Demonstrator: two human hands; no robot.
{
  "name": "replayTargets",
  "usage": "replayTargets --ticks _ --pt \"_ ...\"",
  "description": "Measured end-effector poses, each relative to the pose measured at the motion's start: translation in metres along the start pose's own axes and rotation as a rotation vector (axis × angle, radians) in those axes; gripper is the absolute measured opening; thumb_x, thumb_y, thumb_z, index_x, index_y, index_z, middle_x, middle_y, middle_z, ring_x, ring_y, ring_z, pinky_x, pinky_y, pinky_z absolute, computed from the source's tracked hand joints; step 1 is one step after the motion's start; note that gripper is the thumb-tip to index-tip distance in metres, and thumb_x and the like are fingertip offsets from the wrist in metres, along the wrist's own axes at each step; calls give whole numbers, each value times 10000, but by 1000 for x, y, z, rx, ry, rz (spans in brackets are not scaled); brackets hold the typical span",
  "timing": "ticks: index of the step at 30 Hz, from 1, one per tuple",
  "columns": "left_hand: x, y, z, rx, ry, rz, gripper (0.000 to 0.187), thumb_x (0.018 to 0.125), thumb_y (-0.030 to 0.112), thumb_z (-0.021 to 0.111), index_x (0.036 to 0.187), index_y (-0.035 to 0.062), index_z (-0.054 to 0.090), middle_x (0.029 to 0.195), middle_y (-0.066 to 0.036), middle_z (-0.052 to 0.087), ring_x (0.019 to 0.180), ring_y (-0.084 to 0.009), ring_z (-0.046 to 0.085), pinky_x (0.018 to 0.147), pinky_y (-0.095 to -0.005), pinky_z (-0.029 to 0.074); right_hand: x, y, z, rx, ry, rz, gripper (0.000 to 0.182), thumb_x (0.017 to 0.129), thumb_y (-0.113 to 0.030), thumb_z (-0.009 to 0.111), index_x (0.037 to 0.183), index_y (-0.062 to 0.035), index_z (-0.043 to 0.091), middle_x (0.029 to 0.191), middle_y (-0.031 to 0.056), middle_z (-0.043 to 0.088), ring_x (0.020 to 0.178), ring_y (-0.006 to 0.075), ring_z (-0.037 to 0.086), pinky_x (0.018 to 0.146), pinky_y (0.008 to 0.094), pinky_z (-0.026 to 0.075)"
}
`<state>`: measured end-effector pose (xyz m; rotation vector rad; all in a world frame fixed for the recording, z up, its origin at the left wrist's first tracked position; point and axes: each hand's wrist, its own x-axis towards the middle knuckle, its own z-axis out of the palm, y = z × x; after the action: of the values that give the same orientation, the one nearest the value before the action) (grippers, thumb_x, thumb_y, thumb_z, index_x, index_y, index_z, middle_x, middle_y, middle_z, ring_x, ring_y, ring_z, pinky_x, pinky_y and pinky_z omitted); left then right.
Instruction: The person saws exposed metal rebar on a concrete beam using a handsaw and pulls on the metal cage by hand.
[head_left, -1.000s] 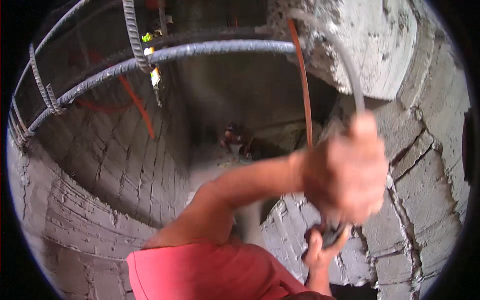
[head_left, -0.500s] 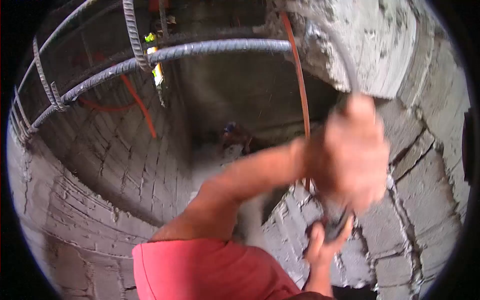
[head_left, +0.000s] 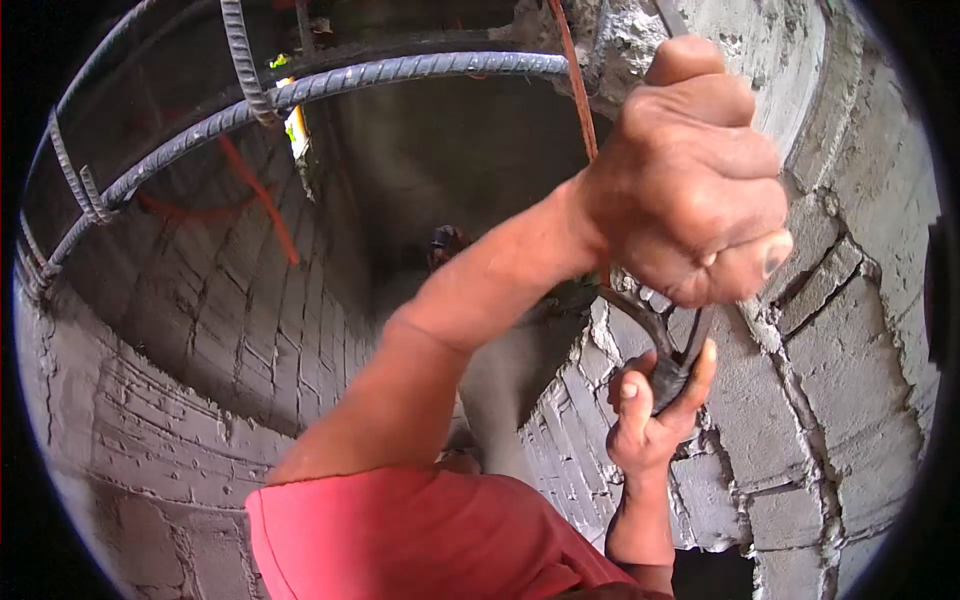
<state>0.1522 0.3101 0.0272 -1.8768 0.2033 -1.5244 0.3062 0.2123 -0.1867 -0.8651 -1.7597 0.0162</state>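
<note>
My left hand (head_left: 690,180) is a closed fist at the upper right, its arm reaching across from the lower left. A thin grey strip (head_left: 670,17) emerges above this fist. Below the fist, two dark prongs (head_left: 640,322) meet in a black lump. My right hand (head_left: 650,420), lower down, is closed around that black lump (head_left: 667,382), thumb on its left side. Whether strip and prongs are one piece is hidden behind the fist.
Rough mortared block walls (head_left: 790,430) curve around me. A ribbed rebar hoop (head_left: 400,82) with upright bars crosses the upper left. An orange strap (head_left: 575,85) hangs near the fist. Far below, another person (head_left: 447,243) is partly visible.
My left fist, blurred before, has risen slightly and is sharper. The forked prongs now show between the hands. My right hand has come up a little, and the view has shifted slightly.
</note>
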Motion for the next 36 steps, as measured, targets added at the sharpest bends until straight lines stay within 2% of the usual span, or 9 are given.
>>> replayTargets --ticks 6,12,16,24,26,30,32,33,36 --pt "-25 70 2 -154 -39 -117 300 633 271 629 517 148 381 574 -4 314 548 -209 383 698 -407 357 -77 -2 -11 294 -63 57 872 960 -16 516 1611 -141 -50 1137 166 543 745 178 546 644 295 508" --pt "0 9 4 -53 105 -22 303 626 278 653 512 156 400 573 -9 372 554 -208 411 672 -427 341 -22 -11 -6 219 28 189 874 976 -156 607 1617 -114 15 1049 101 577 707 135 504 637 297 482" --pt "-23 80 8 -159 73 -169 287 527 247 616 510 144 348 577 3 328 545 -197 379 686 -399 361 -84 -4 -29 70 -76 104 875 956 -94 553 1610 -82 -29 1266 208 495 927 208 538 744 337 506" --pt "3 1 -1 -3 57 -25 293 599 285 658 508 172 403 546 16 397 532 -205 416 644 -387 355 -10 -11 -14 61 -37 2 875 964 -94 581 1622 -102 3 960 101 601 652 115 519 593 270 467" --pt "-17 49 39 -201 320 -152 273 584 294 622 506 178 388 551 10 362 543 -196 413 662 -378 369 -54 -15 -28 310 -14 319 892 954 -89 573 1621 -82 -20 1135 180 598 800 167 581 701 321 514" --pt "-23 70 17 -89 138 -151 265 577 295 622 506 172 398 559 16 357 549 -182 418 701 -416 375 -71 0 -29 -6 -48 -17 904 950 -80 552 1612 -74 -63 1481 306 390 1089 265 561 881 408 523" --pt "-8 8 33 -93 360 -8 275 584 291 653 507 181 413 559 25 392 561 -190 440 692 -406 353 -30 6 -17 227 -110 249 901 948 -55 550 1613 -81 -58 1425 278 457 1008 236 583 824 377 535" --pt "1 -6 0 19 23 -15 284 587 296 671 508 191 420 556 30 409 554 -206 447 674 -408 337 -22 5 -14 233 -114 248 901 948 -55 550 1613 -81 -58 1425 278 457 1008 236 583 824 377 535" --pt "-1 12 3 -56 113 -79 284 580 296 660 506 191 407 546 22 388 551 -206 440 666 -412 338 -34 -7 -14 230 -86 151 891 955 -64 567 1606 -60 -41 1337 242 530 890 202 592 741 330 533"
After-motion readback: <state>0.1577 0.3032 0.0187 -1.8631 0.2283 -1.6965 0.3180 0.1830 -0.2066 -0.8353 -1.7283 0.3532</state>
